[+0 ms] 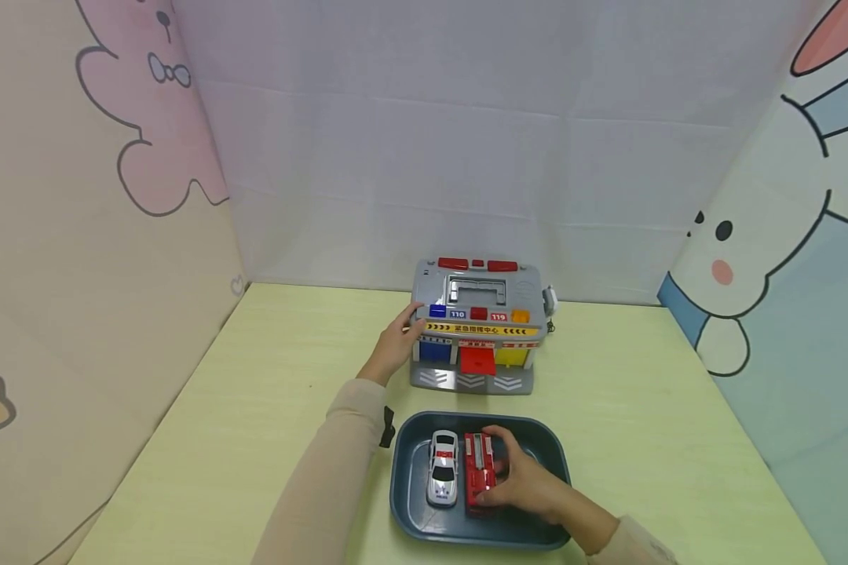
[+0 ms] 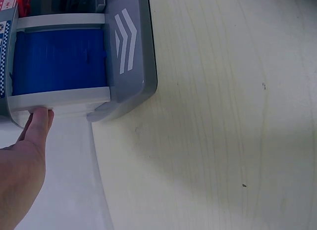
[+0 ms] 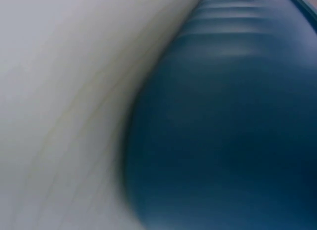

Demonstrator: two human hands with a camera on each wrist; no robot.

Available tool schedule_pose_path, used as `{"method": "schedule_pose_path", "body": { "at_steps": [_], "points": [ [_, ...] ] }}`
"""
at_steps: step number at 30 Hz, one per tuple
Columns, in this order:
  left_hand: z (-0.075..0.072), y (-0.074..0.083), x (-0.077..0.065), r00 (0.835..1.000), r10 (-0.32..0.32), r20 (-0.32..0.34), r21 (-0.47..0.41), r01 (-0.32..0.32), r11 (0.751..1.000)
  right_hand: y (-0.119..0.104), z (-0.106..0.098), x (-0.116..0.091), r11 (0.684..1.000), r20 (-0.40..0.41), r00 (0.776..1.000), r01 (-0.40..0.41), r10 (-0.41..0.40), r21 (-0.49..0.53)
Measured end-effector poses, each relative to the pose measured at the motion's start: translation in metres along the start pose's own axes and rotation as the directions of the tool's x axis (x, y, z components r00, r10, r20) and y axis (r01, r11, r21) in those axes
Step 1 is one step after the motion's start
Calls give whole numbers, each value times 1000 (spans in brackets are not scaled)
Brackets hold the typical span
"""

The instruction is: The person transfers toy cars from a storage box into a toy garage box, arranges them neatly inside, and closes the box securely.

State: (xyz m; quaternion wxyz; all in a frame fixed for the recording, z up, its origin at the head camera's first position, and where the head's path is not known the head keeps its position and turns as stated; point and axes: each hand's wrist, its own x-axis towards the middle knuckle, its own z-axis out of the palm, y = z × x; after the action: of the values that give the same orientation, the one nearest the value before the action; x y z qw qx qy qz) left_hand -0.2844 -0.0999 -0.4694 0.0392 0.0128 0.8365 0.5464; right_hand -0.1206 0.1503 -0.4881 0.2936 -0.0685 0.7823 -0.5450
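A grey toy garage (image 1: pixel 525 286) has blue, red and yellow doors. Its red door (image 1: pixel 477 361) sticks out in front, while the blue door (image 2: pixel 59 62) is down. My left hand (image 1: pixel 396 343) rests against the garage's left side, its fingers fairly straight. Inside a dark blue tray (image 1: pixel 480 537), a white toy police car (image 1: pixel 442 471) lies beside a red toy fire truck (image 1: pixel 477 471). With thumb and fingers on its two ends, my right hand (image 1: pixel 526 480) grips the fire truck in the tray. The right wrist view shows just the tray's outer wall (image 3: pixel 223 126), blurred.
A pale yellow-green table (image 1: pixel 650 424) carries the garage and the tray. White cloth (image 1: pixel 410 157) hangs behind, with cartoon-printed panels (image 1: pixel 813 259) at both sides. A small white part (image 1: pixel 550 300) juts from the garage's right side.
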Motion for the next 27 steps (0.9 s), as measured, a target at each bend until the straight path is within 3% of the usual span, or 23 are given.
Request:
{"method": "schedule_pose_path", "body": {
  "at_steps": [5, 16, 27],
  "points": [
    [0, 0, -1, 1000, 9, -2, 1, -9, 1000, -2, -2, -3, 999, 20, 1000, 19, -20, 45],
    [0, 1, -1, 1000, 6, -2, -16, -6, 1000, -17, -12, -14, 999, 2, 1000, 20, -20, -41],
    [0, -1, 0, 1000, 4, 2, -23, -4, 1000, -37, -25, -24, 999, 20, 999, 29, -29, -18]
  ]
}}
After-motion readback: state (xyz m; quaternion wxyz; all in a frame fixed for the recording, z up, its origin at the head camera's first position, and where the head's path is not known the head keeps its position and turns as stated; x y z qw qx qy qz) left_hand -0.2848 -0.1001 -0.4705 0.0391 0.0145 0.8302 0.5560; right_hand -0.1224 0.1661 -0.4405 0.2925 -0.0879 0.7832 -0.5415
